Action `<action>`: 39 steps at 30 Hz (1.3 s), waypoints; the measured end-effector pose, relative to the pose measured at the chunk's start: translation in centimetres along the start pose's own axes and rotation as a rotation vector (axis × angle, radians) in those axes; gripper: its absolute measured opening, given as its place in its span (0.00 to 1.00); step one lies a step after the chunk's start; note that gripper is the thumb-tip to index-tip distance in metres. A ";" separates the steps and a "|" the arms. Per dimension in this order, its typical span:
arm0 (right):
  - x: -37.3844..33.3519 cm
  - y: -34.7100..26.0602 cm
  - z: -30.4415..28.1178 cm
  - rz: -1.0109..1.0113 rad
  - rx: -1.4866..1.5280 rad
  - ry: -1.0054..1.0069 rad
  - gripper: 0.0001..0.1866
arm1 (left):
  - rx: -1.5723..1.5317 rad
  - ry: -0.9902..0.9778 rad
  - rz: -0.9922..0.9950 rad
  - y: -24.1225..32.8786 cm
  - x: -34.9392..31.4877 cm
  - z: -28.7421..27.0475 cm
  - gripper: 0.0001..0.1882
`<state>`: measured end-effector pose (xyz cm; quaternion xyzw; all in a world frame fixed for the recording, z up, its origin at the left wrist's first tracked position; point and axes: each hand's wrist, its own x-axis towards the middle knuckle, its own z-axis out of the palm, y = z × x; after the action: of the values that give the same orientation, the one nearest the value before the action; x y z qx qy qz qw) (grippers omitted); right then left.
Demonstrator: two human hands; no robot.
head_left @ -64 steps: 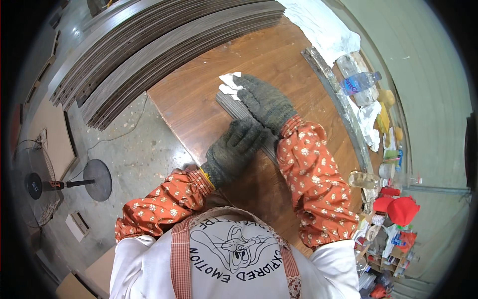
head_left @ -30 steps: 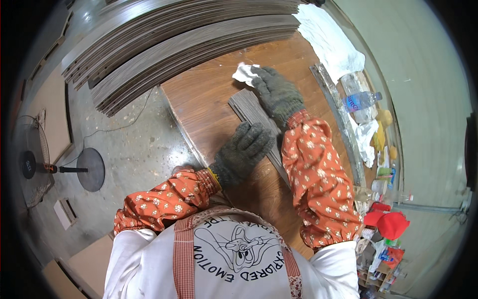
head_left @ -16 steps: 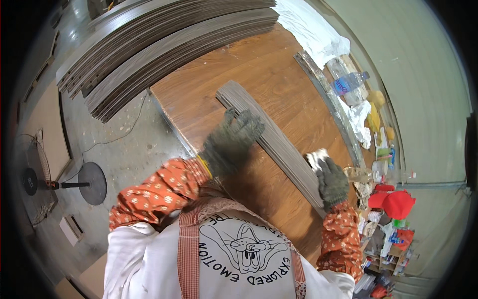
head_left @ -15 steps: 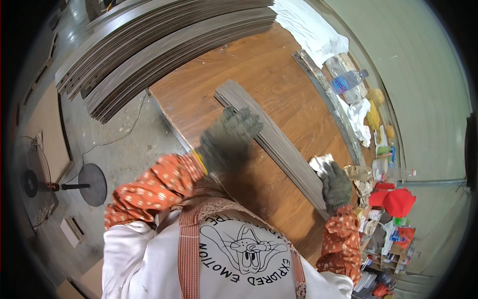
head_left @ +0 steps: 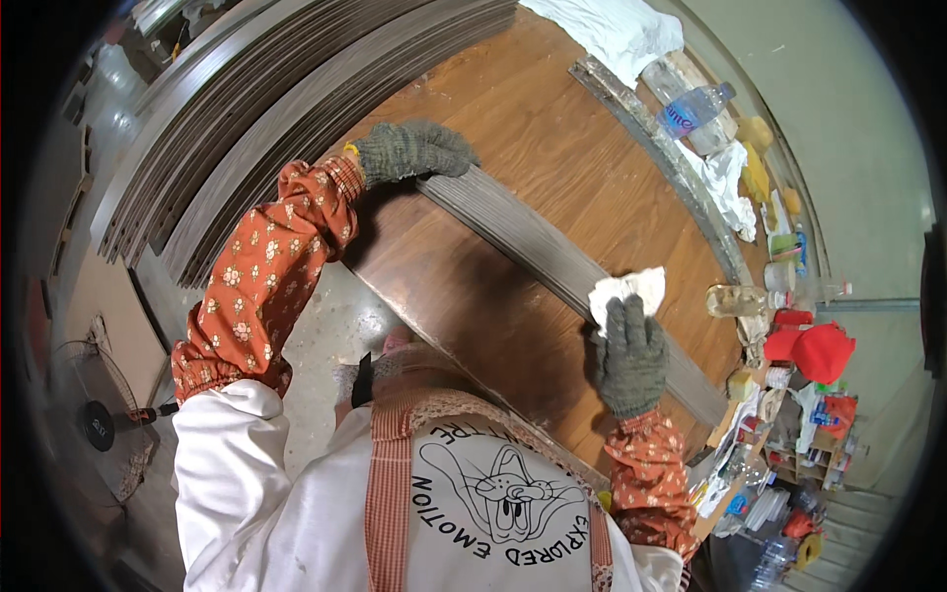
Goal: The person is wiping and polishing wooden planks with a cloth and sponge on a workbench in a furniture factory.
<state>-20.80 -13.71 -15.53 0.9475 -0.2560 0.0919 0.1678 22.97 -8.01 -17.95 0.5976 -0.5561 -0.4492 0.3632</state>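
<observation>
A long, narrow grey wood-grain plank [head_left: 533, 235] lies slantwise across the brown tabletop, with lines running along its near edge. My left hand [head_left: 414, 150], in a dark grey knit glove, is at the plank's far left end, its fingers close together and bent over that end. On the plank's nearer right part, my gloved right hand [head_left: 632, 360] presses a crumpled white cloth [head_left: 631, 284] against the surface. The cloth sticks out past the fingertips, and the rest is hidden under the hand. Orange flowered sleeves cover both forearms.
Tall stacks of grey planks [head_left: 296, 128] stand at the far left. A metal strip [head_left: 663, 148] runs along the table's far right side. Beyond it are a plastic bottle [head_left: 695, 109], white cloth, jars and a red cap [head_left: 824, 352]. A fan [head_left: 99, 424] stands on the floor at left.
My left hand has moved away from me and left, from beside the plank to its far end. My right hand has slid the white cloth left along the plank.
</observation>
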 end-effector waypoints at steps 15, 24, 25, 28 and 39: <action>18.1 -14.7 2.2 -0.145 0.250 0.161 0.22 | 0.753 -0.104 0.775 -5.0 2.7 -3.8 0.17; 12.4 -11.2 2.2 -0.156 0.168 0.206 0.25 | 0.107 -0.271 0.197 -2.0 1.8 -2.5 0.19; 13.4 -12.4 3.0 -0.097 0.239 0.268 0.23 | 0.266 -0.240 0.502 -3.2 2.6 -2.7 0.18; 18.0 -17.6 3.8 -0.061 0.040 0.412 0.24 | 0.634 -0.054 0.684 -6.3 1.8 -3.8 0.16; 2.1 -5.3 2.5 0.096 0.097 0.278 0.24 | -0.152 -0.068 -0.103 2.5 1.0 -0.8 0.17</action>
<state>-16.01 -11.29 -18.78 0.9194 -0.2703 0.2425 0.1512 22.91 -9.34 -15.51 0.5807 -0.5008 -0.5282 0.3647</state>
